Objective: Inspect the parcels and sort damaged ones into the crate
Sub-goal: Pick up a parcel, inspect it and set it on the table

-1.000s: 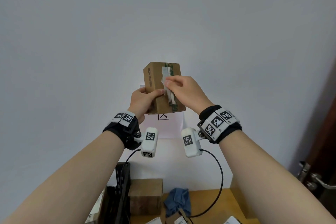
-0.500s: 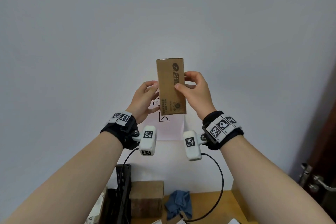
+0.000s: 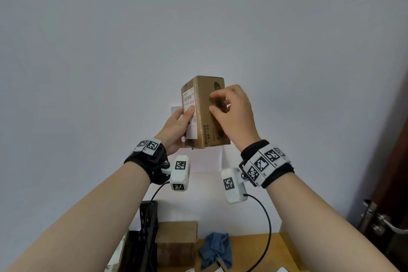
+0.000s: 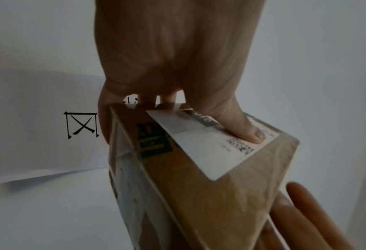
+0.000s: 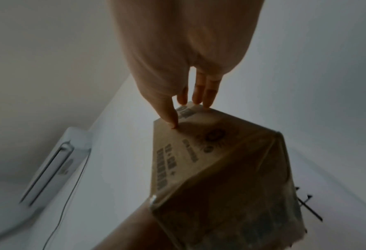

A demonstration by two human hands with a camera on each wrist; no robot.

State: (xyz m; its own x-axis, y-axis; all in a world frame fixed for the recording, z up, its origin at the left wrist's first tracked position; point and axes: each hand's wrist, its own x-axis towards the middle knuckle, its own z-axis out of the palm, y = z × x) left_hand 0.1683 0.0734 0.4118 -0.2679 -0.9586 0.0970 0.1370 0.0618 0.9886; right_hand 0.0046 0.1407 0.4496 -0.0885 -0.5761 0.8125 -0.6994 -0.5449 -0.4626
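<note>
At the centre of the frame, a person holds a small cardboard parcel (image 3: 204, 112) upright at chest height before a pale wall. Half a second earlier its narrow printed side faced the camera; now it has been turned so the white shipping label (image 3: 190, 115) shows too, suggesting inspection is still under way and no verdict reached. The left hand (image 3: 176, 130) grips the lower left edge, thumb pressed on the label. The right hand (image 3: 231, 115) pinches the printed face with curled fingertips. The black crate (image 3: 143, 238) waits at lower left.
</note>
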